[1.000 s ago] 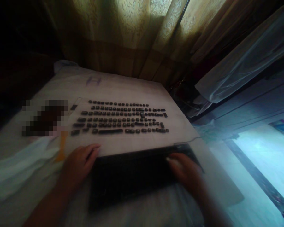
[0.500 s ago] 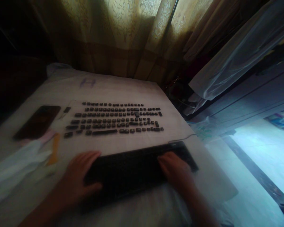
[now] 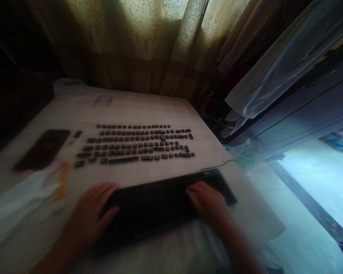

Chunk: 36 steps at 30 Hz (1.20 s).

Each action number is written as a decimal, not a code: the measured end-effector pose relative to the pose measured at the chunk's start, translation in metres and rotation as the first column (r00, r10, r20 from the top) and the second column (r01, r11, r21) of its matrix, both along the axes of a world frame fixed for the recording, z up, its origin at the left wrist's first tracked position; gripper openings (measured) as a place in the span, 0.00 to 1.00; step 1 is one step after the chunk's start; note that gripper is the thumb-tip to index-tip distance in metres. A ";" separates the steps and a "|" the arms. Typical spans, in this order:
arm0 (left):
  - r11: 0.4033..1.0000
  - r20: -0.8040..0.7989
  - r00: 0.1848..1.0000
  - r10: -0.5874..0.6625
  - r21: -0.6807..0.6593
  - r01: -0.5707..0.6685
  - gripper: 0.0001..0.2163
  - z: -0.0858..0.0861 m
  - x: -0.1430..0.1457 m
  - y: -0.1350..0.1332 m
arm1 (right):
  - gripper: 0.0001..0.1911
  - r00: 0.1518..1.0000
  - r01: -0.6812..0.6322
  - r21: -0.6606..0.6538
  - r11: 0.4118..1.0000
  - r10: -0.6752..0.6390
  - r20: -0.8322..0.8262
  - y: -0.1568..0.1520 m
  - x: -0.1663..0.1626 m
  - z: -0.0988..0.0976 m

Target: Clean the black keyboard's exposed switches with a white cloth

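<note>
A black keyboard base (image 3: 157, 201), dark and seemingly stripped of its keycaps, lies slightly slanted on the white-covered table. My left hand (image 3: 94, 209) grips its left end, fingers at the far corner and thumb over the top. On the right part of the base rests my right hand (image 3: 207, 201), its fingers drawn together and pointing down at the surface. Whatever those fingertips hold, if anything, is too dark and blurred to make out. Beyond the base, loose black keycaps (image 3: 134, 145) lie sorted in several rows, with a long spacebar (image 3: 123, 160) in the nearest one.
To the left lie a dark phone (image 3: 42, 149), a small black item with a wire loop (image 3: 78, 134), a white cloth (image 3: 20, 201) and an orange strip (image 3: 62, 182). A cable (image 3: 221, 164) runs off the base's far right. Curtains (image 3: 143, 38) hang behind the table.
My left thumb has moved up along the keyboard base, closer to the fingers. My right hand has shifted slightly left on it. The whole view has drifted a little.
</note>
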<state>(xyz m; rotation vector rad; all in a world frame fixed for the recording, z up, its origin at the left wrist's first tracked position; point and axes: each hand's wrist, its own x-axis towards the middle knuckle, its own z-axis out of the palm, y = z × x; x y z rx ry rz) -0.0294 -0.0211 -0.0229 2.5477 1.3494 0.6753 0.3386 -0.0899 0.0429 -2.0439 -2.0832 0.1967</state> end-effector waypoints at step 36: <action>0.998 -0.018 0.999 0.050 -0.044 -0.051 0.21 0.017 0.007 -0.001 | 0.05 0.970 0.240 -0.098 0.966 -0.235 0.062 0.007 -0.031 0.010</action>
